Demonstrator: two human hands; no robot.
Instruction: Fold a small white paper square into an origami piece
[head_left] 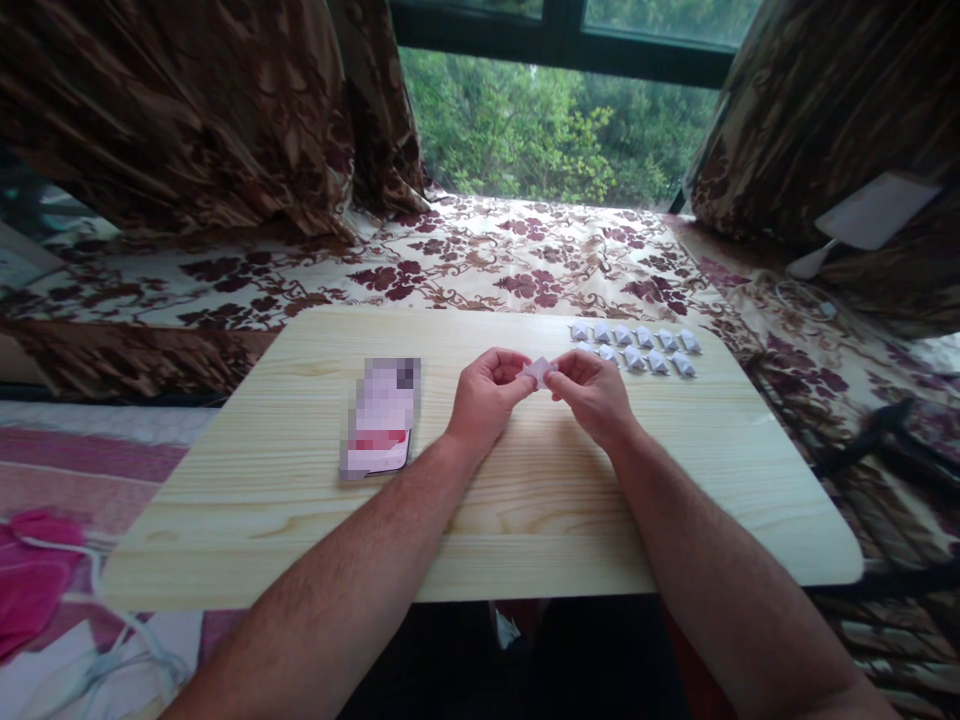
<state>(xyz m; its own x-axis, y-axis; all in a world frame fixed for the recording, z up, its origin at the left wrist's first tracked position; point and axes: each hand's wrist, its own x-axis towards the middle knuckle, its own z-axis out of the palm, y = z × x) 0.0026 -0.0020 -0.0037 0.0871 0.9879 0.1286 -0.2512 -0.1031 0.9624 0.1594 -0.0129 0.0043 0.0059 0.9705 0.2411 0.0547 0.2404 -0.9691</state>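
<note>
Between my two hands, above the middle of the table [540, 520], is a small folded white paper piece [540, 372]. My left hand [491, 392] pinches its left side between thumb and fingers, and my right hand [589, 388] pinches its right side. The piece comes to a raised point in the middle. Behind my right hand, several similar folded paper pieces [634, 358] lie in two rows near the table's far right corner. The near row is partly hidden by my right hand.
A phone [381, 415], its screen blurred out, lies on the table left of my left forearm. Past the far edge is a ledge covered in floral cloth [525, 255], with a white lamp [874, 210] at the right. A white cable [97, 570] hangs at the lower left.
</note>
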